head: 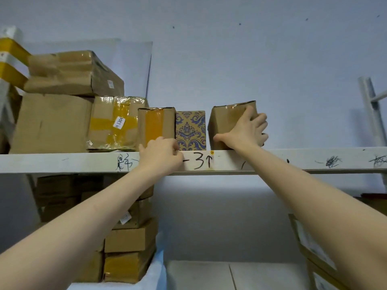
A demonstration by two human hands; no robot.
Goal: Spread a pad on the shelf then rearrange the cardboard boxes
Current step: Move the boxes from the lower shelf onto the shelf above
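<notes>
On the upper white shelf [293, 160] my right hand [245, 130] grips a small brown cardboard box [226, 120], which stands tilted, a gap apart from a blue-patterned box [190, 128]. My left hand [161, 152] rests at the shelf's front edge with fingers curled at the base of a narrow box with orange tape [156, 124]; what it pinches is hidden. Left of that stand a taped box labelled H1304 [115, 122], a large plain box [50, 122] and a crumpled box [73, 73] on top. A thin pale sheet [134, 65] leans against the wall behind them.
The shelf's right half is bare up to a white upright post [370, 109]. More cardboard boxes [129, 239] are stacked on a pale pad on the lower shelf at left. Flat framed boxes [314, 254] lean at the lower right. A yellow-striped package [10, 59] sits far left.
</notes>
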